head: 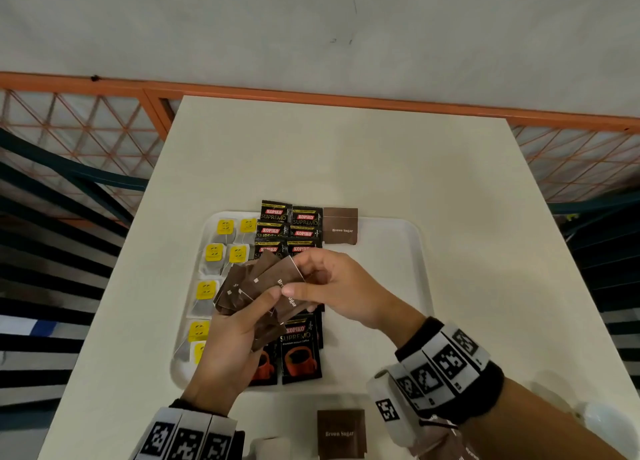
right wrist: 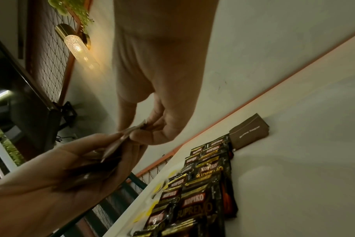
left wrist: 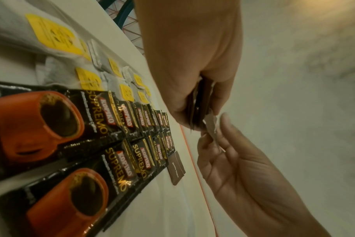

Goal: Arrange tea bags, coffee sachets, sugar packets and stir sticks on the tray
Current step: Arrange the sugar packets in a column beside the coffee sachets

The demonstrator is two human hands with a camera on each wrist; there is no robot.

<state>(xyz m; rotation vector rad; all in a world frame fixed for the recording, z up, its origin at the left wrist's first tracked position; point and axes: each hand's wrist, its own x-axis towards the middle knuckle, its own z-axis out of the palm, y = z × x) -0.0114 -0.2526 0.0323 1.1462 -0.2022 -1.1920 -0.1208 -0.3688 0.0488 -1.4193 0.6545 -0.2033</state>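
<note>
- Left hand grips a fanned stack of sugar packets above the tray.
- Right hand pinches the top packet's edge.
- Light, thin, probably slippery: take one by its edge.

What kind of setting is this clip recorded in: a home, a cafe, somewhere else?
Probably a cafe or hotel-style hospitality space, though that is not certain. A white table stands by an orange mesh railing, a decorative brass wall lamp glows nearby, and a white tray holds rows of coffee sachets.

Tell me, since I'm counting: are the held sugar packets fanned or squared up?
Fanned: the packets splay at different angles in the left hand.
</note>
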